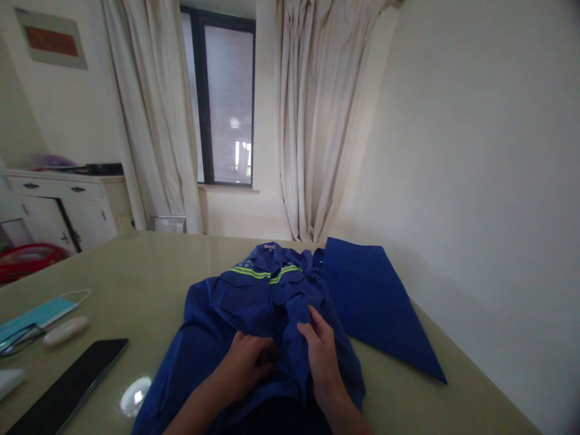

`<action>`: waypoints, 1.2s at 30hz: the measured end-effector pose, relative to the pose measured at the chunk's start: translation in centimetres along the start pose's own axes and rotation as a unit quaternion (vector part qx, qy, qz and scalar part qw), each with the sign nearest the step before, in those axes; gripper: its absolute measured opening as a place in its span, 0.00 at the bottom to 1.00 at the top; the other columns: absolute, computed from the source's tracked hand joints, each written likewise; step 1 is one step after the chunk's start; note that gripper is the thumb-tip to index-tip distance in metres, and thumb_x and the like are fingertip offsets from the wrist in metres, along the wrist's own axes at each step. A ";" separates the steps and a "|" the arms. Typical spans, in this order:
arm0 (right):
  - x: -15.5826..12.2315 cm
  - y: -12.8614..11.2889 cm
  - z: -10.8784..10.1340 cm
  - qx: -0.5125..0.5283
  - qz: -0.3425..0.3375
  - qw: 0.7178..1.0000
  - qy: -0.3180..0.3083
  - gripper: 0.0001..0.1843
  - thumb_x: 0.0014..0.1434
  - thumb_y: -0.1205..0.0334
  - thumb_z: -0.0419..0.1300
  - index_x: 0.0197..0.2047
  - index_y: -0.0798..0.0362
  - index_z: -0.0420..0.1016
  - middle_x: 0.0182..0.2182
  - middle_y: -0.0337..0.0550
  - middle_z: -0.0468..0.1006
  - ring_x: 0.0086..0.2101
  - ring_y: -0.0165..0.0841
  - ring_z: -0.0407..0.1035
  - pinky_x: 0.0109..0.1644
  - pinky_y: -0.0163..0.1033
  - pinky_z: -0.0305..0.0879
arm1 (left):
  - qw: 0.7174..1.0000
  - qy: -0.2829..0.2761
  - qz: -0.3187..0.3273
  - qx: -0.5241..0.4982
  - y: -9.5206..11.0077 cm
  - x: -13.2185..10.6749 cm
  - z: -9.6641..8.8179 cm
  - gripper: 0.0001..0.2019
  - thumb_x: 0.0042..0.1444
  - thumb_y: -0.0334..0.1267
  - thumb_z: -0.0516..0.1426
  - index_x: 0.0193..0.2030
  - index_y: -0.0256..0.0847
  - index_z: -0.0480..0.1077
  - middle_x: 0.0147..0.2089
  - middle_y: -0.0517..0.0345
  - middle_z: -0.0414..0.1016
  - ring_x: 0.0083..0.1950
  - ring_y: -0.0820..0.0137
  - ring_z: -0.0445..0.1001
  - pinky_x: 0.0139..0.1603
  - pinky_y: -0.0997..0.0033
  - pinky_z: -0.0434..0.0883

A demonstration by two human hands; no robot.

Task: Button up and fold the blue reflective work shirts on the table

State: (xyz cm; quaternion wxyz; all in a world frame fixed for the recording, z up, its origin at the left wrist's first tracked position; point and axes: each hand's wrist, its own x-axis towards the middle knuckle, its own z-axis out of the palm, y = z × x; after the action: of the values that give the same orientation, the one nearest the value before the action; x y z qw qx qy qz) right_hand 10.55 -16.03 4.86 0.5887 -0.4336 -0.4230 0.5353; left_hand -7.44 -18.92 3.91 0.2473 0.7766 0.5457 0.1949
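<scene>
A blue work jacket (244,296) with yellow-green reflective stripes across the chest lies front up on the table, its collar pointing away from me. My left hand (252,361) is closed with curled fingers on the lower front of the jacket, near the middle opening. The cloth right under those fingertips is hidden. My right hand (321,350) pinches the front flap of the jacket between thumb and fingers, a little to the right. Beside the jacket on the right lies a folded blue garment (371,290), partly touching its sleeve side.
On the table's (149,272) left side are a black phone (67,386), eyeglasses (22,339), a light-blue face mask (40,315) and a pale oval object (67,331). A wall (489,241) borders the right. Curtains (312,121) and a white cabinet (86,208) stand behind.
</scene>
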 end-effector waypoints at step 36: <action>-2.1 0.1 0.9 -0.308 -0.220 0.919 -0.105 0.07 0.59 0.65 0.59 0.35 0.50 0.79 0.29 0.40 0.75 0.30 0.34 0.68 0.35 0.36 0.61 | 0.955 0.278 0.086 -0.052 0.3 -0.1 0.7 0.08 0.64 0.36 0.57 0.43 0.49 0.79 0.42 0.56 0.81 0.45 0.65 0.78 0.50 0.69 0.74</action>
State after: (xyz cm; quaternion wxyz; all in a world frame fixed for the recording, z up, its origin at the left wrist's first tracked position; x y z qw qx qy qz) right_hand 9.54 -18.02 4.94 0.4810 -0.4305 -0.7114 0.2779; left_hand -6.89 -19.25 3.54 0.1086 0.7219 0.5128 0.4518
